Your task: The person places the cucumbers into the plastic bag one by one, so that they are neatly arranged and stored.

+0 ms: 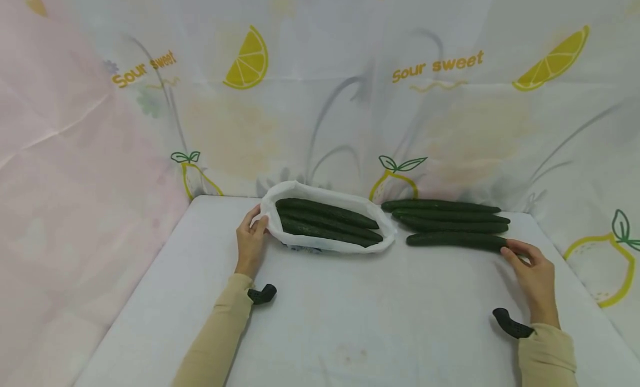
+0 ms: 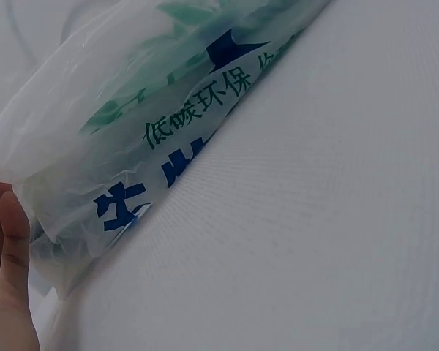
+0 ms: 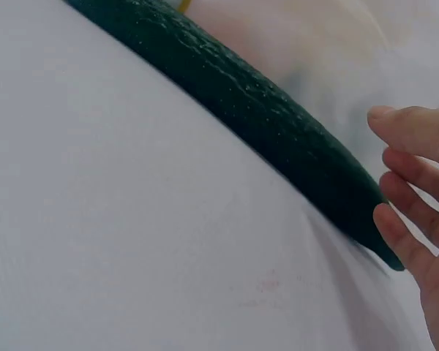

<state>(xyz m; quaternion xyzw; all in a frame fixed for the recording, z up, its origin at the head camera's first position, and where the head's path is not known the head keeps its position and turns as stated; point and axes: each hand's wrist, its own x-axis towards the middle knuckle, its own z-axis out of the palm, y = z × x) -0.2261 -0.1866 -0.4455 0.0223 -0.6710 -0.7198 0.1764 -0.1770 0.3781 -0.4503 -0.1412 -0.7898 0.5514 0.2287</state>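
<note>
We have three cucumbers (image 1: 330, 225) in the bag (image 1: 325, 245) near the table's (image 1: 340, 315) back edge, four out, left hand (image 1: 251, 241) pinching the bag, right hand (image 1: 538, 275) loosely spread at the front cucumber's (image 1: 452, 240) tip.

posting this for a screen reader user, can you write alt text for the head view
A person's left hand holds the rim of a white bag with three cucumbers inside, while the right hand is at the right end of the nearest of four loose cucumbers. They lie on a white table before a lemon-print backdrop.
</note>
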